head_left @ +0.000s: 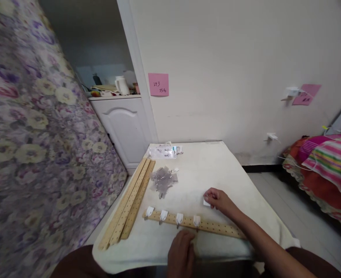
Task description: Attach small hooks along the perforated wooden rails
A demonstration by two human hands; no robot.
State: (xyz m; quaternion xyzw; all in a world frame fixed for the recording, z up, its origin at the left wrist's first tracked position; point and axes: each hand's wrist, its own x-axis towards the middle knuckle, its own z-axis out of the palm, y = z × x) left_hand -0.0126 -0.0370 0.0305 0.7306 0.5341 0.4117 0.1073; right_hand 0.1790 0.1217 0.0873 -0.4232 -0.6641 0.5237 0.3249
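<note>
A perforated wooden strip (213, 227) lies across the near side of the white table (246, 181), with several white hooks (164, 215) stuck along its left half. My left hand (181, 253) rests closed at the table's near edge, just below the strip. My right hand (218, 200) is above the strip, its fingers pinched on a small white piece (206, 202). A pile of clear plastic hooks or backings (162, 180) lies further back on the table.
Two or three more perforated wooden strips (130, 202) lie along the table's left edge. A clear packet (163, 152) sits at the far edge. A flowered mattress (37, 135) leans at left, a white cabinet (124, 123) stands behind, striped bedding (329, 166) at right.
</note>
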